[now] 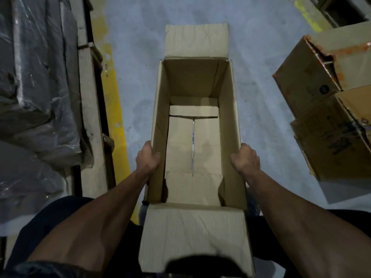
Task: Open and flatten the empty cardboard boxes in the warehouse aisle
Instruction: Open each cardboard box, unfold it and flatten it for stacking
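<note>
- Head view: cardboard box (230,109) stands open-topped on the grey floor (136,37) of the aisle, straight ahead of the person, long axis running away from them.
- Far flap (197,40) is folded outward and lies back over the floor; near flap (192,237) is folded out toward the person.
- Bottom flaps (180,141) inside are closed, a strip of tape (193,145) showing along the centre seam; nothing lies inside.
- Left hand (147,157) holds the box's left long wall at the rim, thumb hooked inside, fingers on the outer face: a closed grip on the cardboard.
- Right hand (246,159) clasps the right long wall at the rim, fingers curled over it.
- Yellow floor line (115,109) runs left of the box; beyond it, a wooden pallet (88,109) carries plastic-wrapped goods (36,77).
- Two more brown boxes (331,109) sit to the right, well apart from the held one, the upper with a torn top.
</note>
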The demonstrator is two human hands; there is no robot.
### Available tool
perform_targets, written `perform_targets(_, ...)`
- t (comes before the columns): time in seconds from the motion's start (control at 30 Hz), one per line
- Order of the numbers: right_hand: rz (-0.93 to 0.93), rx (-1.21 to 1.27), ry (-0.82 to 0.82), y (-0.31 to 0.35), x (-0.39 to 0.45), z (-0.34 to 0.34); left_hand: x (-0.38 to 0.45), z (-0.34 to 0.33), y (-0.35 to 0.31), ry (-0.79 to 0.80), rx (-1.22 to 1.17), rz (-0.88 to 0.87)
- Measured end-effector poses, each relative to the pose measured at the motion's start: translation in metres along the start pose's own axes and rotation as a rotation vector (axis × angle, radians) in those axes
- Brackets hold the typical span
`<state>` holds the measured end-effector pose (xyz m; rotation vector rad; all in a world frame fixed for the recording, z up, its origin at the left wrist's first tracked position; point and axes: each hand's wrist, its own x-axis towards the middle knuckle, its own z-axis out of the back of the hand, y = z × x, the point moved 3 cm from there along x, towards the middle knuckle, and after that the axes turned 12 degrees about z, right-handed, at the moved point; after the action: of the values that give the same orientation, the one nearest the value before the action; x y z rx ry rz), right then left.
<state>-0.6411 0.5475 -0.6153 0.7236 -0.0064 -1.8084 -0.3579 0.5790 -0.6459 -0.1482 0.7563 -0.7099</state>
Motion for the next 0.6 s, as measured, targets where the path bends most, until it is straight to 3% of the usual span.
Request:
perform_targets(0.27,0.127,0.008,-0.051,0.03,-0.027,0.06,-0.031,0.046,-0.014,-0.051,-0.13,0.009)
perform_targets(0.6,0.227,0.129,-0.159,0.033,-0.078,0.117,-0.084,0.099,-0.029,-0.105,-0.237,-0.133)
